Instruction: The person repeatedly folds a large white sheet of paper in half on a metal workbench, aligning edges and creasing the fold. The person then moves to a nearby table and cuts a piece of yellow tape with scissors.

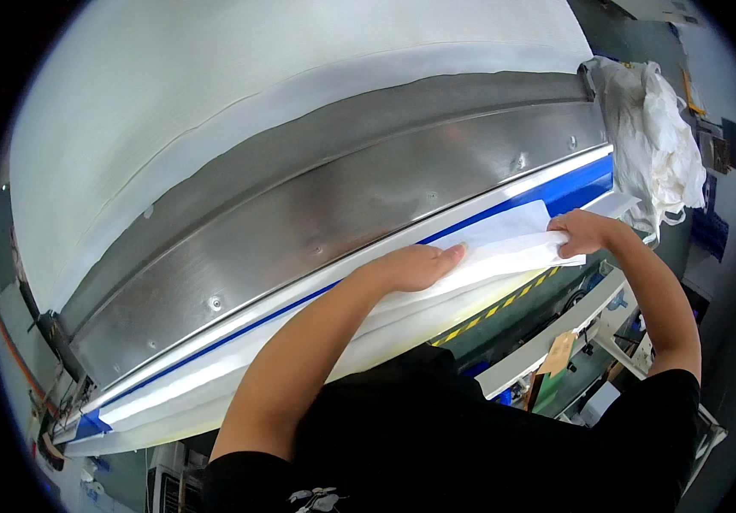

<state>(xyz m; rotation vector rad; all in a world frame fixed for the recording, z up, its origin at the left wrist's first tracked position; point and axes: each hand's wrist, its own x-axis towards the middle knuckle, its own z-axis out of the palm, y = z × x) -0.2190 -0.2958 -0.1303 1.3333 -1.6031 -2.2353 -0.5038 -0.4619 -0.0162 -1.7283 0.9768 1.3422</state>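
Huge white-covered surface (316,51) fills the top; below it, long brushed-metal panel (342,192), curved in this view, then white cloth (513,251) running lengthwise along the person's side of the blue strip (586,181), its right part up between the hands. White plastic bag (648,128) hangs at right, near the cloth's end. Left hand (415,268): thumb over the cloth, fingers hidden, can't tell how closed the grip is. Right hand (582,234): grip closed, cloth edge pinched between thumb and fingers. Risk, my guess: cloth creases or skews if the hands pull unevenly; a loose left hold might let it slip toward the floor. Count: one covered surface, one panel, one strip, one bag, two hands; cloth layers overlap, number unclear.
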